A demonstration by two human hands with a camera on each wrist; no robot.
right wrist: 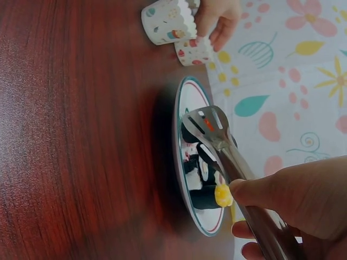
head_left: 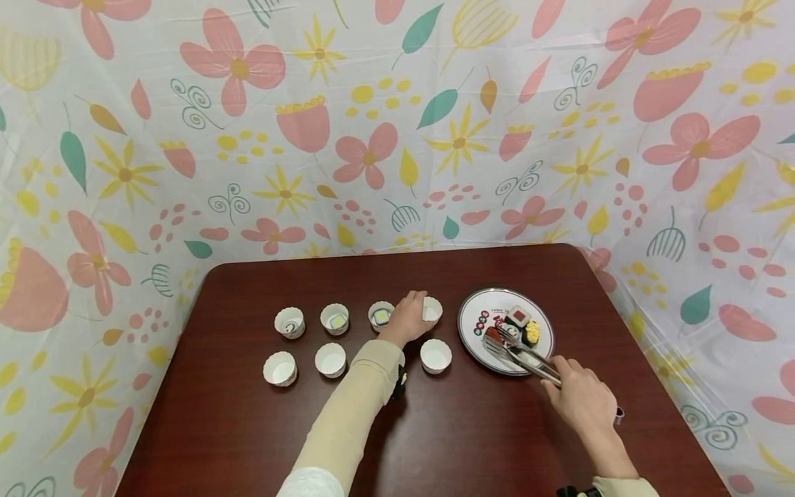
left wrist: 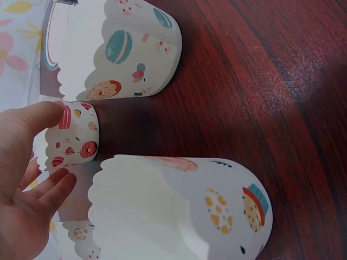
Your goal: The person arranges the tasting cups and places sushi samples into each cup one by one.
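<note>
My left hand (head_left: 406, 319) grips a paper cup (left wrist: 81, 138) with a scalloped rim and red prints, thumb at one side and fingers round the other. My right hand (head_left: 584, 393) holds metal tongs (right wrist: 238, 162) by the handles. Over a round white plate (head_left: 481, 304) with a dark rim, the tong ends sit around or beside a red-orange sushi piece (head_left: 493, 334); whether they pinch it I cannot tell. Also on the plate are a sushi piece with a red square top (head_left: 518, 315), one with yellow topping (head_left: 531, 332) and a white-and-black one.
More paper cups stand in two rows. Three back ones, a left cup (head_left: 289, 322), a second cup (head_left: 335, 319) and a third cup (head_left: 381, 315), hold small pieces. The front row has a left cup (head_left: 280, 368) and a right cup (head_left: 436, 356). A floral curtain (head_left: 366, 159) hangs behind the brown table (head_left: 217, 428).
</note>
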